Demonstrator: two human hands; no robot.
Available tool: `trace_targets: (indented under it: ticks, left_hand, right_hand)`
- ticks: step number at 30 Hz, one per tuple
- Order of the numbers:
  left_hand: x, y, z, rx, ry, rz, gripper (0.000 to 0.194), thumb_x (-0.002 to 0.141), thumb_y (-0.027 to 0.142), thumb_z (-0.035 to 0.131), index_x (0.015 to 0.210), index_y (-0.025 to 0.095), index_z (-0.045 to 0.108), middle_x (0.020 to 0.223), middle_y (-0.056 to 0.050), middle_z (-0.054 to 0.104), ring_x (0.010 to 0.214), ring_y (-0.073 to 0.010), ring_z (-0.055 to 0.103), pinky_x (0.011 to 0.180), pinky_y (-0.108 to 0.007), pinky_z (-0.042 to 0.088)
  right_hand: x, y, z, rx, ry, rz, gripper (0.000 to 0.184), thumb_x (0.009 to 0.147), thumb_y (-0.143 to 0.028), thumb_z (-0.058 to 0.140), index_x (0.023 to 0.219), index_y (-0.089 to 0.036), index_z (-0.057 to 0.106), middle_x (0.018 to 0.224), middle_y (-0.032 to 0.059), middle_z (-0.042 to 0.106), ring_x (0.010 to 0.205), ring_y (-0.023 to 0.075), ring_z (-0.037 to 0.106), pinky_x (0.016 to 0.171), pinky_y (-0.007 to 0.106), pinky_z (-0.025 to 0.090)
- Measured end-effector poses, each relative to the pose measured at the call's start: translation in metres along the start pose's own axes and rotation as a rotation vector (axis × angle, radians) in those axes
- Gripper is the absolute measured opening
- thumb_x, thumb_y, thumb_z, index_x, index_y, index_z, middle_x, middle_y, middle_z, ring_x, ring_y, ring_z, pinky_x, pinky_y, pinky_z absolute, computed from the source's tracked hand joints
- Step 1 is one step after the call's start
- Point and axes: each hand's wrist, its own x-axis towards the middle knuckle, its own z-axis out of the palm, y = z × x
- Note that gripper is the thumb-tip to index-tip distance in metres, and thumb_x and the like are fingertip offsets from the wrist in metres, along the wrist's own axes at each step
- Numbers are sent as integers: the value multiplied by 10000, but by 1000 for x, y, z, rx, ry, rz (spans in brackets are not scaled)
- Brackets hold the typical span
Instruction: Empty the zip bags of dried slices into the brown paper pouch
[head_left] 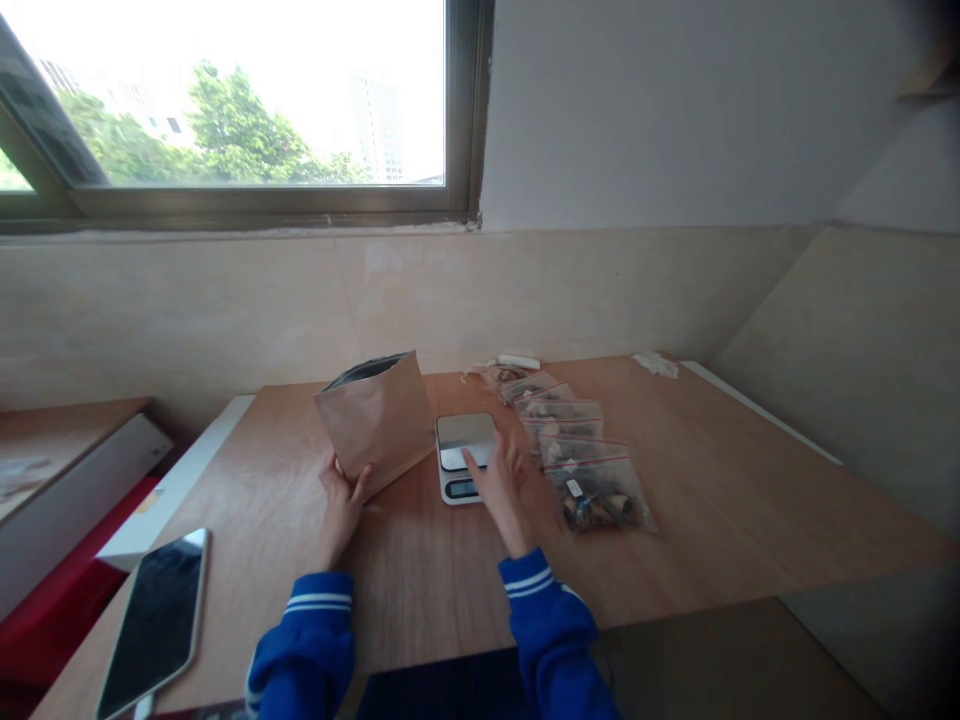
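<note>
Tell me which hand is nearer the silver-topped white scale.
Right: the right hand is at the scale, over its right edge; the left hand is off its left side, holding the brown paper bag.

A brown paper bag (381, 425), its mouth open on a dark lining, tilts over the left half of a wooden table (712, 480), toward the back edge. Just to its right, a white kitchen scale (444, 488) with a shiny metal plate lies flat, display facing the table's front edge.
</note>
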Motion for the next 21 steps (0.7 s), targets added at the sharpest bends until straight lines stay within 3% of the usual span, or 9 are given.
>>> trace_targets:
  ticks: [2, 5, 8, 10, 16, 19, 21]
  left_hand:
    - [-1, 0, -1, -5, -16, 25, 763, 850, 530, 554, 1450, 151, 271, 1418, -160, 336, 1395, -311, 280, 1175, -511, 231]
    - [-4, 1, -1, -29, -10, 63, 768, 859, 503, 564, 1472, 173, 239, 1464, -155, 306, 1419, -291, 260, 1192, -483, 205]
    - [-9, -1, 1, -77, -5, 88, 821, 863, 483, 570, 1497, 173, 152, 1517, -164, 242, 1445, -273, 230, 1209, -460, 157]
    - [-16, -4, 1, -106, -1, 72, 858, 853, 485, 582, 1503, 174, 116, 1541, -176, 191, 1450, -285, 226, 1206, -472, 160]
    - [-49, -4, -9, -84, -33, -40, 911, 811, 488, 614, 1507, 176, 116, 1549, -205, 120, 1421, -365, 279, 1163, -529, 263]
    - [-66, 9, -15, -86, -25, -64, 872, 815, 479, 601, 1496, 185, 143, 1538, -188, 148, 1430, -347, 268, 1176, -511, 244]
    - [-74, 28, -18, -124, 10, -116, 863, 805, 477, 615, 1485, 193, 165, 1539, -181, 151, 1434, -348, 258, 1175, -513, 247]
  right_hand:
    - [0, 31, -24, 96, 106, -174, 372, 937, -369, 400, 1110, -159, 653, 1280, 182, 570, 1196, 318, 503, 998, 496, 372]
    - [7, 88, -62, 77, 222, -314, 351, 873, -159, 362, 1039, -191, 670, 1148, 125, 631, 1113, 258, 538, 986, 447, 374]
    - [15, 132, -87, -135, 165, -329, 392, 818, -106, 386, 1076, -199, 667, 1222, 115, 612, 1124, 281, 509, 945, 455, 374]
    - [20, 149, -96, -244, 80, -345, 365, 832, -134, 412, 1076, -224, 669, 1192, 94, 635, 1114, 291, 512, 935, 466, 360]
    - [30, 155, -105, -341, -47, -320, 262, 859, -231, 492, 1037, -251, 684, 1053, 76, 662, 1004, 277, 562, 922, 477, 345]
    - [31, 145, -108, -325, -114, -317, 279, 873, -235, 479, 1048, -267, 694, 1115, 84, 635, 1044, 292, 556, 926, 507, 361]
    - [28, 129, -116, -235, -80, -324, 286, 892, -255, 461, 1062, -242, 690, 1192, 107, 604, 1104, 304, 544, 946, 528, 377]
